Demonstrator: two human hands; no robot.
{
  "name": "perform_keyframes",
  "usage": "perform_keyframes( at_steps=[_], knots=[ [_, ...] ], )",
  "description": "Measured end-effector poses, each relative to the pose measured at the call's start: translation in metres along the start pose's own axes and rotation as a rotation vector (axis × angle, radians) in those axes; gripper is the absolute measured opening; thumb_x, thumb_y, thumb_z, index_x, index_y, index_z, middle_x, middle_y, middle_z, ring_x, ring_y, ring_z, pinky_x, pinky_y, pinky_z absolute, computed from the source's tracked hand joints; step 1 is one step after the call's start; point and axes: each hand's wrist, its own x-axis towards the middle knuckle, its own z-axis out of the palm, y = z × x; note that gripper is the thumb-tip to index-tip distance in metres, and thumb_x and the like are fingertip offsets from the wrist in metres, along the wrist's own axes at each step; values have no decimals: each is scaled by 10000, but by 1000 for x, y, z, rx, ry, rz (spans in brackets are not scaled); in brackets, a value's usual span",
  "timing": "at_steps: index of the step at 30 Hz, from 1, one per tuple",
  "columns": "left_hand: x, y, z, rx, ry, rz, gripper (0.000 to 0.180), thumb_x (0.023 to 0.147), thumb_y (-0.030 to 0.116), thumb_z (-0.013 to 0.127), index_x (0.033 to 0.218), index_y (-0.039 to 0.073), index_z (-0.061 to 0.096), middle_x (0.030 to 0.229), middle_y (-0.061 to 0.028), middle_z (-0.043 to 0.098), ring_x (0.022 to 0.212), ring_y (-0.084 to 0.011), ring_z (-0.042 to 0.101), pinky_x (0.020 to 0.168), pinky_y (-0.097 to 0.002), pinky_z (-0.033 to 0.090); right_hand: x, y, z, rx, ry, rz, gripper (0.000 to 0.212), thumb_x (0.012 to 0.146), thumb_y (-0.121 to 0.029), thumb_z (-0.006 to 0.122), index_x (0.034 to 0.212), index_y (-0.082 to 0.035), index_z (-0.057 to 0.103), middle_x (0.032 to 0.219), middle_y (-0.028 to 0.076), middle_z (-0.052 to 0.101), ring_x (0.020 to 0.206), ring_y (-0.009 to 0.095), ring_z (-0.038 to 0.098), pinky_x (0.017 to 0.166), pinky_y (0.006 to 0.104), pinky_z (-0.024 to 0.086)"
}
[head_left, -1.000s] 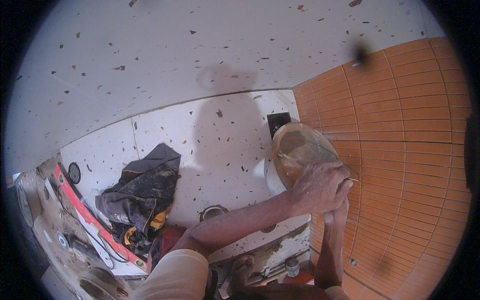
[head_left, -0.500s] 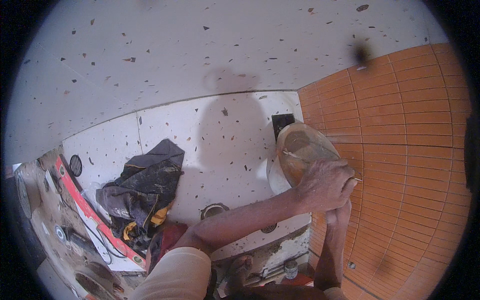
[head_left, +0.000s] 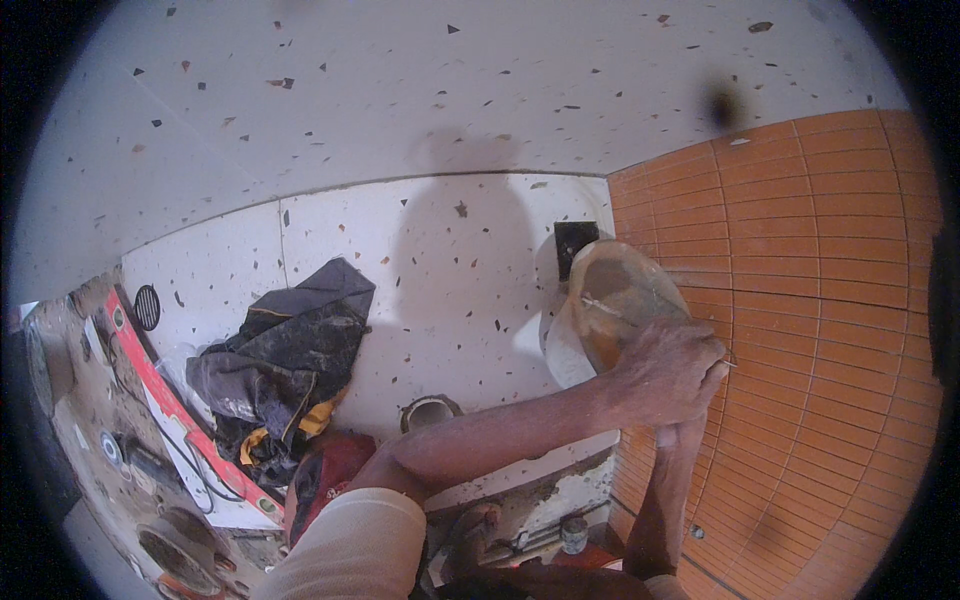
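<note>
A cloudy pale bucket (head_left: 572, 345), brownish inside, stands at the right beside the orange tiled wall. My left hand (head_left: 672, 372) crosses over from the left, its fingers curled closed at the bucket's near right rim. A thin, wire-like end sticks out past its knuckles; what the fist holds is hidden. Directly below it, my right hand (head_left: 681, 432) comes up from the lower edge with its wrist against the left hand. The right fingers are covered by the left hand.
A dark crumpled garment (head_left: 300, 335) with yellow parts lies on the white speckled slab (head_left: 400, 365). Left of it is a red spirit level (head_left: 165, 400). A round pipe opening (head_left: 430, 411), a black square fitting (head_left: 575, 243) and orange tiles (head_left: 770, 280) are nearby.
The view has shifted slightly. My hands remain together beside the bucket, with the left fist still closed and only a small movement in its fingers.
</note>
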Motion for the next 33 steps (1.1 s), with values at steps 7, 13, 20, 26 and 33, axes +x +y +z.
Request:
perform_keyframes(
  at_steps=[7,13,20,26,33],
  knots=[
    [-1,2,0,-6,-9,-9,271,900,258,588,887,11,699,851,-141,637,834,-336,663,791,-493,508,2,4,-9,-351,-158,-275,491,1091,-353,405,1460,-41,320,1361,96,459,1206,195,487,966,326,494],
    [-3,0,3,15,31,-4,268,897,260,589,896,15,696,853,-142,638,850,-342,662,789,-495,505,-2,-6,0,-210,-69,-90,476,1078,-333,445,1443,-40,361,1353,110,484,1223,208,489,1008,352,473],
    [-2,0,4,-41,45,-17,254,878,261,605,841,21,677,838,-147,636,856,-346,656,781,-508,506,7,-1,-7,-289,-75,-183,486,1078,-319,446,1461,-42,333,1370,116,463,1238,215,474,1016,360,476],
    [-2,-4,13,-65,59,-17,247,872,257,611,815,26,676,830,-143,636,841,-349,654,770,-507,507,16,4,-23,-154,-74,-131,484,1076,-315,449,1461,-43,337,1370,117,466,1240,217,476,1015,361,478],
    [1,-7,11,-33,74,-1,241,875,256,612,817,33,684,829,-156,645,818,-365,665,741,-507,516,25,3,-30,-128,-106,-91,482,1074,-309,453,1461,-44,341,1371,118,469,1242,219,479,1014,362,481]
  ],
)
